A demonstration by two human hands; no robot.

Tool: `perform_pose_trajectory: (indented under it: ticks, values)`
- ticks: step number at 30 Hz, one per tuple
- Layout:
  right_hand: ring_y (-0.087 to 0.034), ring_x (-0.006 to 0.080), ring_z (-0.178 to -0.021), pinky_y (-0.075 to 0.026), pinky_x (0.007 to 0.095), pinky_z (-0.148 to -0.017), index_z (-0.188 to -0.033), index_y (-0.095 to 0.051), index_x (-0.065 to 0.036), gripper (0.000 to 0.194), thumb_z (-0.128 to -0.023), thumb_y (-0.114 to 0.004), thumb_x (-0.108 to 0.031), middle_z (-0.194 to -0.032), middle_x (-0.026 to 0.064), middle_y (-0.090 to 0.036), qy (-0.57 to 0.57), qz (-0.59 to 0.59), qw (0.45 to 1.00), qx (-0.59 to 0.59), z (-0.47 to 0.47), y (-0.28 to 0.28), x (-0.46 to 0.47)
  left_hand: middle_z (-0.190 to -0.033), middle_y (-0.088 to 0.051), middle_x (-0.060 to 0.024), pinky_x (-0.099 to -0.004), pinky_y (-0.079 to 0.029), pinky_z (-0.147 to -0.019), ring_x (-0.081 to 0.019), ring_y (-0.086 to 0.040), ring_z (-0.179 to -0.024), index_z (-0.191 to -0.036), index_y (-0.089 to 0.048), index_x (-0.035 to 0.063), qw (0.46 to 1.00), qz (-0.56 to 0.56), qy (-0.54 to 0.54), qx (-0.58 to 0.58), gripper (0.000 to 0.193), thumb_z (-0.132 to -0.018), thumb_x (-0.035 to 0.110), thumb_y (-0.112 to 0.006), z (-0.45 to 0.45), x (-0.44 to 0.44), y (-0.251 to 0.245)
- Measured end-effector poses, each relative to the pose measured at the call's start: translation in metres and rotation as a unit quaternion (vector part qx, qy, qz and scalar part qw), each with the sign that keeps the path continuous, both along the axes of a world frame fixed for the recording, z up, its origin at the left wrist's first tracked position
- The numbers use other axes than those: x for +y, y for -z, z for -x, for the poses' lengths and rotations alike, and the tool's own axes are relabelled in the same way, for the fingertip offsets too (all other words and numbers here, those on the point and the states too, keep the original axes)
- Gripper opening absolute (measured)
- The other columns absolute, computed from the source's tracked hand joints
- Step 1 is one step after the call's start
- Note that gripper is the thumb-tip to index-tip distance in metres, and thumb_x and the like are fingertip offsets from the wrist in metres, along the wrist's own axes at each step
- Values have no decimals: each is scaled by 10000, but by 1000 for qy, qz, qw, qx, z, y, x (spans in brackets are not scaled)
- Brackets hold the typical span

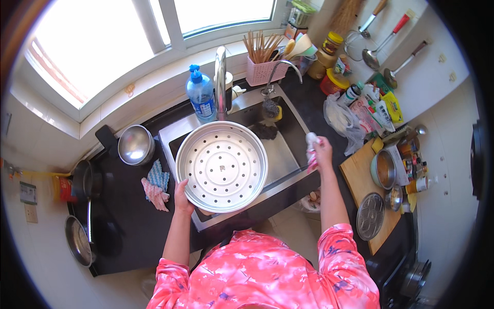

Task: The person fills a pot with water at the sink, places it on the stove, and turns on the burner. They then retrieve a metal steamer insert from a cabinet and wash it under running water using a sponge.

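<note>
My left hand (183, 197) grips the lower left rim of a round metal steamer tray (221, 155) dotted with small holes. The tray is held over the left part of the stainless steel sink (283, 154) and hides much of it. Bunched in my right hand (323, 151) is a white and pink cloth (312, 148), off the sink's right edge and apart from the tray. A steel wool scourer (270, 109) and a yellow sponge (278, 114) sit at the back of the basin. The chrome faucet (220, 83) rises behind the tray.
A blue soap bottle (201, 96) stands behind the sink, near a pink chopstick basket (266, 72). Metal bowls (136, 145) and folded cloths (156, 185) lie on the left counter. At right, a wooden cutting board (359, 170) bears a bowl (383, 169) and a round metal plate (370, 216).
</note>
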State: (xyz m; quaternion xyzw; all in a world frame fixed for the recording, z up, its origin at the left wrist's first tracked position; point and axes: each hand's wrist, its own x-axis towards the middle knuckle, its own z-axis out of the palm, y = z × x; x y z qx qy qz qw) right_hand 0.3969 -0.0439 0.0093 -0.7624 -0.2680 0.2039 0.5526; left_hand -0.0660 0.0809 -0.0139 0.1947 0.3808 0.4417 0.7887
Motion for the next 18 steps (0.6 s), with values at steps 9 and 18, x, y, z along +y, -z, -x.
perform_pose_trajectory:
  ticks: [9, 18]
  values:
    - [-413, 376, -1213, -367, 445, -1008, -1196, -508, 8, 503, -724, -651, -89, -1298, 156, -476, -138, 163, 850, -481, 12, -18, 90, -1203, -548, -120, -378, -475, -922, -244, -571, -1080, -1316, -402, 66, 996, 33, -24, 73, 444, -897, 158, -518, -30, -29, 8]
    - [-493, 406, -1109, -431, 486, -918, -1303, -453, -169, 608, -739, -675, -119, -1274, 225, -433, -171, 278, 882, -339, 26, 27, 209, -1236, -546, -120, -393, -472, -932, -254, -574, -1089, -1326, -392, 63, 990, 114, -87, 4, 428, -927, 184, -490, -23, -34, 28]
